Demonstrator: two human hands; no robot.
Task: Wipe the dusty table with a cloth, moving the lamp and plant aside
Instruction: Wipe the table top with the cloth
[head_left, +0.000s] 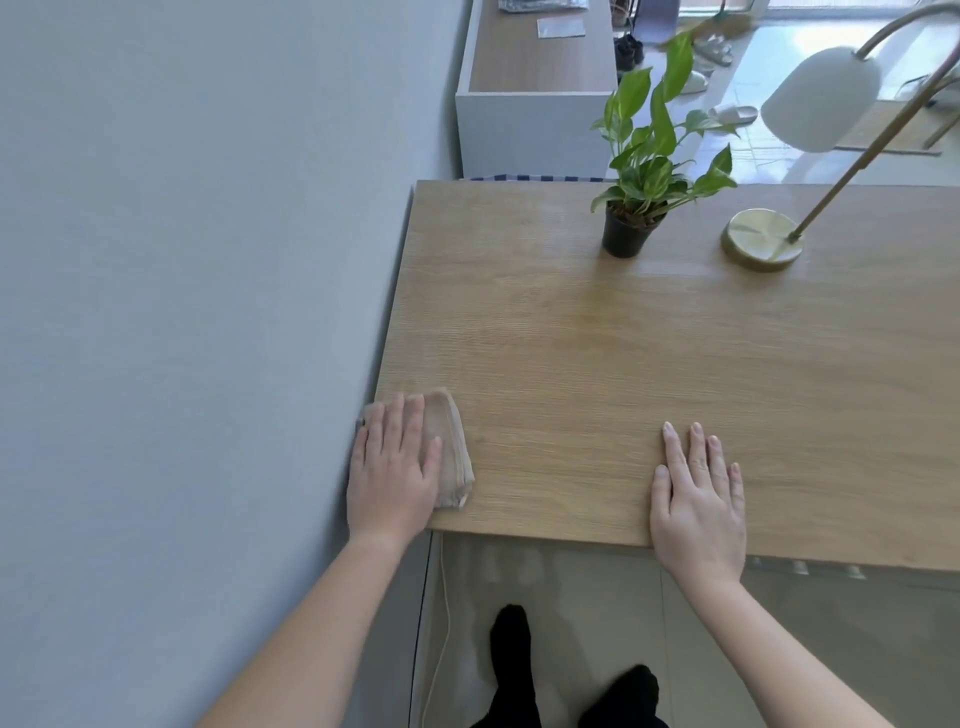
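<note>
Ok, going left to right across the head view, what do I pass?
Wall → cloth → plant → lamp.

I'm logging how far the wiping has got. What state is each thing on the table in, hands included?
cloth: folded, flat at the near left corner of the table.
left hand: flat on the cloth, fingers straight.
right hand: flat on bare wood by the near edge, holding nothing.
plant: upright at the far side, untouched.
lamp: upright, right of the plant, untouched; cannot tell whether it is lit.
</note>
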